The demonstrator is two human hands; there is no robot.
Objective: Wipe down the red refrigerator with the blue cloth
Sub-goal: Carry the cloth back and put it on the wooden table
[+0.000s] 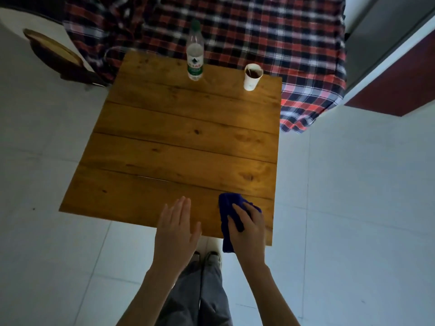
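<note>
The blue cloth (227, 208) lies bunched at the near right corner of a wooden table (183, 142), with one end hanging over the front edge. My right hand (248, 228) grips the cloth, fingers curled into its folds. My left hand (176, 229) hovers flat over the table's front edge, fingers straight and together, holding nothing. At the far right edge of the view stands a red surface with a pale trim (397, 88), which may be the red refrigerator's side.
A clear plastic water bottle (195, 51) and a white paper cup (252, 76) with dark liquid stand at the table's far edge. A plaid blanket (259, 31) covers a bed behind. A wooden chair (56, 55) sits far left. White tiled floor surrounds the table.
</note>
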